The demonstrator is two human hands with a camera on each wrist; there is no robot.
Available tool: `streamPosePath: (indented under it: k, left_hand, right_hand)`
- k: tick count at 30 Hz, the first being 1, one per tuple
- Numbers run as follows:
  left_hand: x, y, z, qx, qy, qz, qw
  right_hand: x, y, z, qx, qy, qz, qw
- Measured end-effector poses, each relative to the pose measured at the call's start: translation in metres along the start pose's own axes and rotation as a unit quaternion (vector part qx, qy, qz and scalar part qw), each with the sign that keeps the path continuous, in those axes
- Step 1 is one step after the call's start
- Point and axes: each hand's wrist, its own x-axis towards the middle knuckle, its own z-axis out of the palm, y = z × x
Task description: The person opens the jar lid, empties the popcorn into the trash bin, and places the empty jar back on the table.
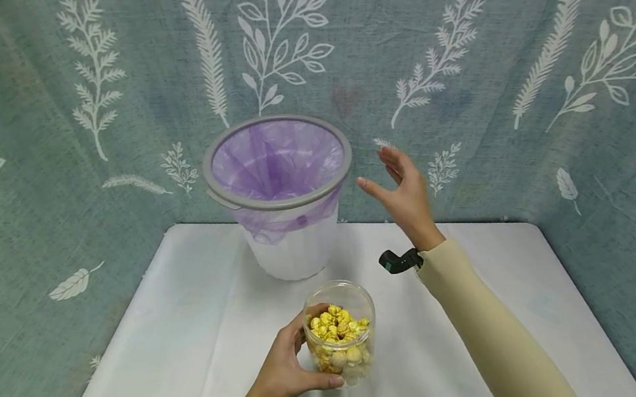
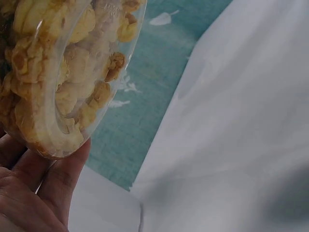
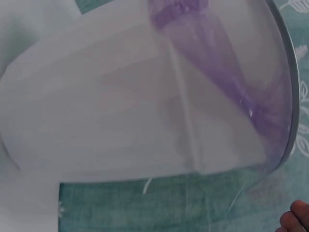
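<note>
My left hand (image 1: 285, 368) grips a clear plastic jar (image 1: 338, 295) of yellow popcorn (image 1: 336, 328) from its left side, thumb along the near side. No lid is on the jar in the head view. In the left wrist view the fingers (image 2: 63, 179) lie against the jar's lower end, with popcorn (image 2: 77, 67) showing through the wall. My right hand (image 1: 403, 191) is raised just right of the trash bin (image 1: 295, 254), thumb and fingers spread apart with nothing between them. The white bin wears a grey rim ring (image 1: 283, 203) over a purple bag (image 1: 277, 157).
A white-covered table (image 1: 418, 332) carries the bin near its back edge. Green cloth (image 1: 146, 60) with white leaf prints hangs behind and on both sides. Dark wrist cameras (image 1: 400, 261) sit on both wrists.
</note>
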Motion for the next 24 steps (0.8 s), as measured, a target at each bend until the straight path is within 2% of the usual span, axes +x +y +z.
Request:
streamPosePath:
  k: [6,8,15,20,24]
  left_hand:
    - [-0.001,-0.002,-0.003,0.009,0.001,0.018,0.9998]
    - [-0.002,-0.003,-0.004,0.012,0.001,0.025,0.9996]
    - [-0.006,0.0,-0.014,0.025,0.006,0.039,0.9989]
    - [-0.008,0.009,-0.03,0.036,0.018,0.039,0.9984]
    - [-0.008,0.02,-0.054,0.053,0.033,0.052,0.9967]
  right_hand:
    - [0.012,-0.019,0.024,0.037,-0.017,0.0,0.9992]
    - [0.015,-0.02,0.031,0.037,-0.02,0.003,0.9991]
    - [0.018,-0.013,0.044,0.045,-0.013,-0.025,0.9986]
    - [0.016,-0.012,0.048,0.06,-0.008,-0.024,0.9979]
    - [0.016,-0.014,0.05,0.073,-0.008,-0.019,0.9971]
